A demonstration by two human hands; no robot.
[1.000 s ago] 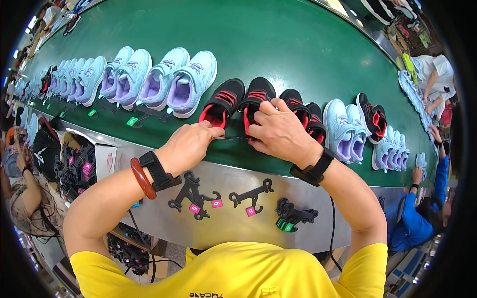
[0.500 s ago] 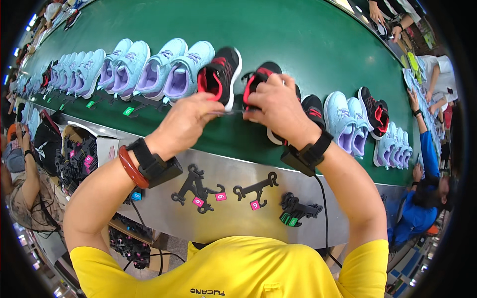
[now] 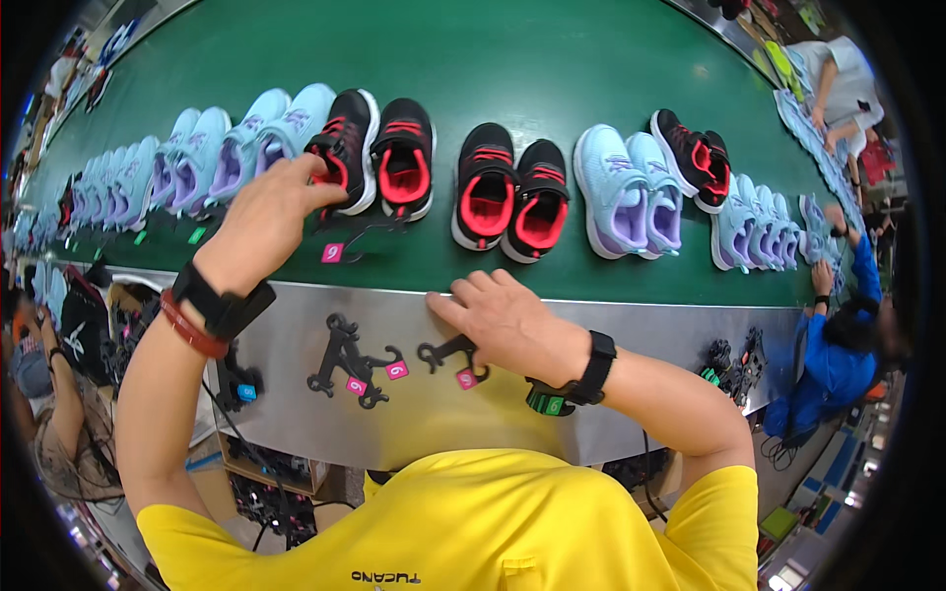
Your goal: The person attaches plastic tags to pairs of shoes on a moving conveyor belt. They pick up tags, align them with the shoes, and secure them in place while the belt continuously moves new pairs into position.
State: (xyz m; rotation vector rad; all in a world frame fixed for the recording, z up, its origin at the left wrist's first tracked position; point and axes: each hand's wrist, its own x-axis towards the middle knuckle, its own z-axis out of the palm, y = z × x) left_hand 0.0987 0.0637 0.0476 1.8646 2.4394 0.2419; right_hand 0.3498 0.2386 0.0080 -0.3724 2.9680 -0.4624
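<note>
Two hands: right grip (image 3: 512, 320), fingers spread, over lone hanger (image 3: 451, 347), the nearer hand; bar runs left-right, partly covered. Left grip (image 3: 261, 222) at opening of black shoe (image 3: 347, 143), clamped or not cannot be told; shoe beyond hanger, leftward.

**A Busy Room Around a Big Green Table**

The green table (image 3: 552, 49) is wide and reaches up to twelve o'clock. A shiny metal ledge (image 3: 424, 419) runs along it at six o'clock. At two o'clock there is a person in a white top (image 3: 845, 84), near something long and yellow-green (image 3: 781, 67). A person in a blue top (image 3: 830, 384) is beside the table, between three and four o'clock. A small green box (image 3: 778, 523) is at four o'clock. Between seven and eight o'clock, a brown box (image 3: 321, 473) has dark things in it.
</note>
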